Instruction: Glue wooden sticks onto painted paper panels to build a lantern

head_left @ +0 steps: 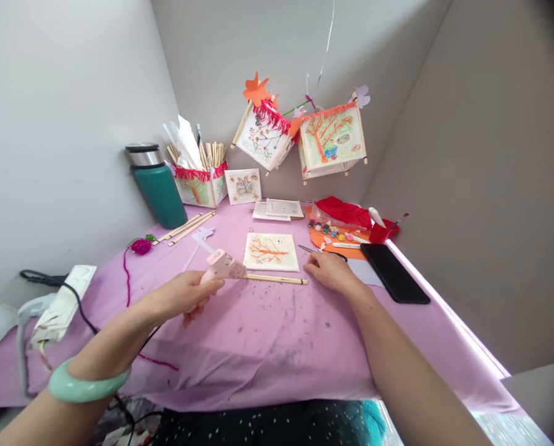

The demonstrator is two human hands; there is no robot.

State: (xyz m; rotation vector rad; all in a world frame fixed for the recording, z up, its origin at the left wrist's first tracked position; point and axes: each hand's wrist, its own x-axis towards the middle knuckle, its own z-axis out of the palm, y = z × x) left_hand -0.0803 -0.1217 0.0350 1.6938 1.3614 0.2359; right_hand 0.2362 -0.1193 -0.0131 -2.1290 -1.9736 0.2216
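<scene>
Held a pink glue gun [222, 266] in the left grip [188, 297], fingers clenched round the handle, over the middle of the purple tabletop [268, 334]. Pointed the tip of the glue gun to the right, with the white glue rod poking out the back, up and to the far left. Ran the long way of the glue gun from far left to near right, a bit tilted. Touched, or very nearly touched, the left end of a thin wooden stick [277, 279] with that tip; could not tell which. Found the wooden stick lying flat, long way from left to right, just right of the left grip and just left of the right grip [329, 271]. Rested the right grip palm down on the tabletop, fingers loose, grasping nothing, fingertips just beside the right end of the wooden stick; could not tell about touching. Had one grip at each end of the wooden stick, with only the glue gun between the left one and the wood.

Saw a painted card [271, 251] with an orange tree just on the far side of the wooden stick, lined up with it. Saw scissors [312, 249] partly hidden behind the right grip, a black phone [395, 272] further right, and a green bottle [160, 189] at the far left. Saw paper lanterns [335, 139] hanging above the far edge. Wore a pale green bangle [88, 381] on the left wrist
</scene>
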